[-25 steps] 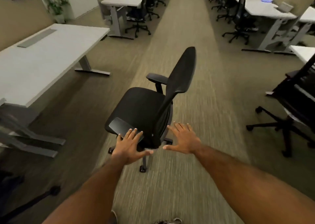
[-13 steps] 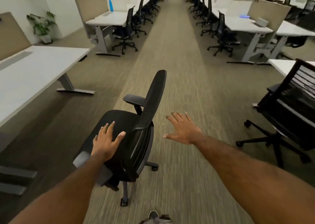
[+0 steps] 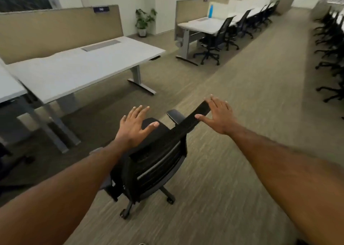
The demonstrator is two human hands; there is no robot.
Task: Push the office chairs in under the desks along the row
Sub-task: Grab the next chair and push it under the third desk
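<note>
Head view looks down on a black chair (image 3: pixel 149 162) standing out in the carpeted aisle, near the front edge of a white desk (image 3: pixel 78 71) on the left but not under it. The left hand (image 3: pixel 133 126) is spread flat with fingers apart over the seat side of the backrest, and whether it is pressing the chair or just above it I cannot tell. The right hand (image 3: pixel 218 114) is open too, its palm laid on the top edge of the backrest, thumb along the rim; neither hand is curled around anything. What could go wrong, to my eye, comes from that loose contact — with flat palms and no grip, a push on the high end of the backrest may swivel the seat on its post instead of rolling the base, so the chair turns away from the desk. The armrest (image 3: pixel 175 115) points along the aisle, not at the gap, so a straight shove could knock it or a caster (image 3: pixel 124 213) against the desk leg (image 3: pixel 138 80). The carpet may drag on the wheels as well. As for containers, only two show — a blue bottle (image 3: pixel 210 11) upright on the far desk, contents not visible, and a white pot (image 3: pixel 142 32) by the wall holding a leafy plant (image 3: pixel 145 18).
</note>
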